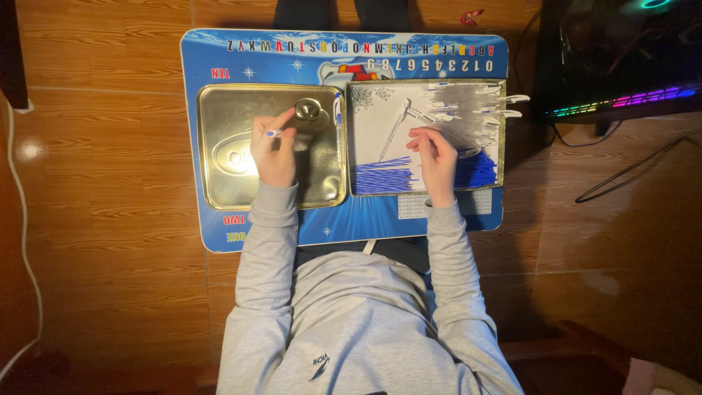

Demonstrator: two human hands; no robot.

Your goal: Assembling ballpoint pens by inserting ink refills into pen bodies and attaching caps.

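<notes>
Brown wood floor (110,219) lay under a blue worktop (219,51) with letters and numbers on it, and a dark box with rainbow lights (621,99) stood nearby. Two trays sat side by side: one gold tin tray (219,146) and one white tray (369,121) full of blue and clear pen parts, too many to count. Over the gold tray, the left hand (274,150) pinched a thin blue-tipped pen part (274,133), and the right hand (437,157) curled loosely over the white tray, but I could not tell if it held anything.
</notes>
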